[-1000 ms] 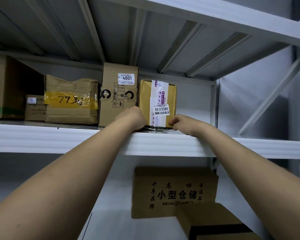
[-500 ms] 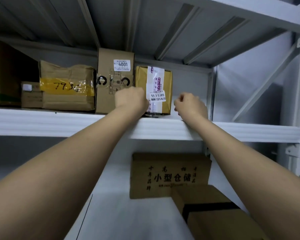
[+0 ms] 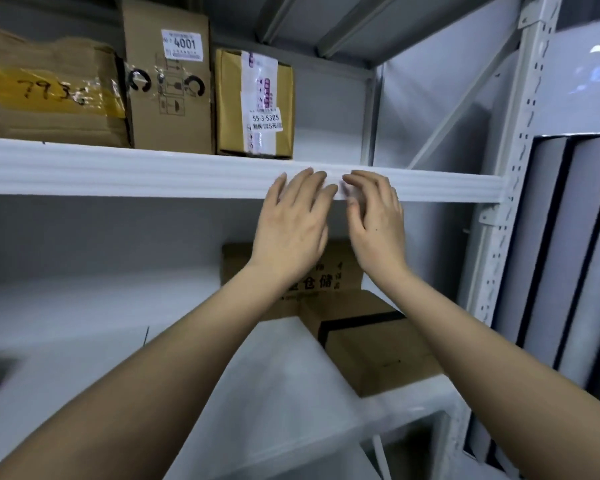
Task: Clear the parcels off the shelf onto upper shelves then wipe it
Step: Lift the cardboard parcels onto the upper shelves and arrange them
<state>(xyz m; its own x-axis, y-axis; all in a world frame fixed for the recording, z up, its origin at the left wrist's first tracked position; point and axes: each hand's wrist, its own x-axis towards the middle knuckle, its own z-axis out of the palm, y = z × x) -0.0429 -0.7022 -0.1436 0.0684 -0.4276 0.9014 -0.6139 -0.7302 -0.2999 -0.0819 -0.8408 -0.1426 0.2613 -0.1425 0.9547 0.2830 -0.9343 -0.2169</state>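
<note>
Both hands had withdrawn from the taped parcel (image 3: 255, 103), now up and left of them on the upper shelf (image 3: 118, 168). The left hand (image 3: 293, 225) and right hand (image 3: 374, 223) hung released, empty. Below them two parcels (image 3: 371, 344) remained, uncleared.

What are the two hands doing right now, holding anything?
Left hand: open, fingers straight, holding nothing, in front of the upper shelf's white front edge.
Right hand: open, fingers loosely bent and blurred, holding nothing.
</note>
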